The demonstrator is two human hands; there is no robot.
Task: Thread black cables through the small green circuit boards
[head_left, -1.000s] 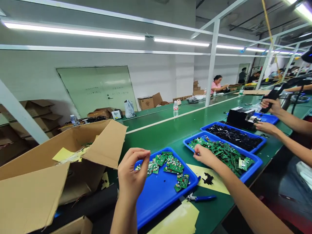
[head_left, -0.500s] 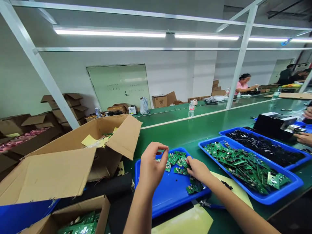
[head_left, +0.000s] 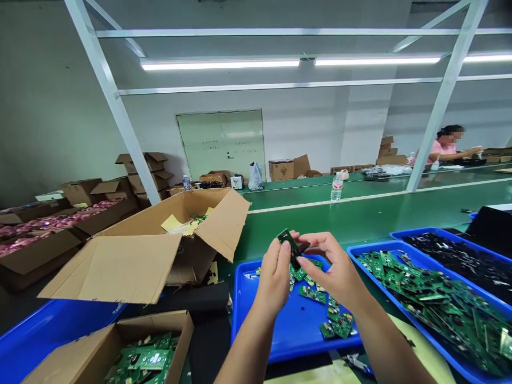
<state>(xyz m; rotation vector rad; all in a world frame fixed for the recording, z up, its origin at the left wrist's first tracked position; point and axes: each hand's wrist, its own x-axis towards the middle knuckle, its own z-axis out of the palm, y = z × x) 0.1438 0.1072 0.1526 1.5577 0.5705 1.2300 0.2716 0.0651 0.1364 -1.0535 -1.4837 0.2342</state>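
Above the blue tray [head_left: 272, 338], my left hand [head_left: 274, 280] grips a small green circuit board [head_left: 288, 241], tilted up between thumb and fingers. My right hand [head_left: 336, 272] meets it from the right, thumb and fingers closed around a small black piece [head_left: 304, 247] against the board. The black piece's exact shape is partly hidden by the fingers. Several more green circuit boards [head_left: 312, 294] lie in the tray, some at its far side and a small group [head_left: 338, 325] near its right front corner.
To the right stand a blue tray heaped with circuit boards [head_left: 432, 288] and another with black parts [head_left: 452, 256]. An open carton [head_left: 120, 272] and a smaller box of boards [head_left: 184, 336] are on the left. Pliers [head_left: 358, 364] lie by the near tray edge. A water bottle [head_left: 336, 188] stands behind.
My right hand has risen from the boards in the tray and come to my left hand. A circuit board is now held in my left hand, which was empty-looking before. The view has turned left.
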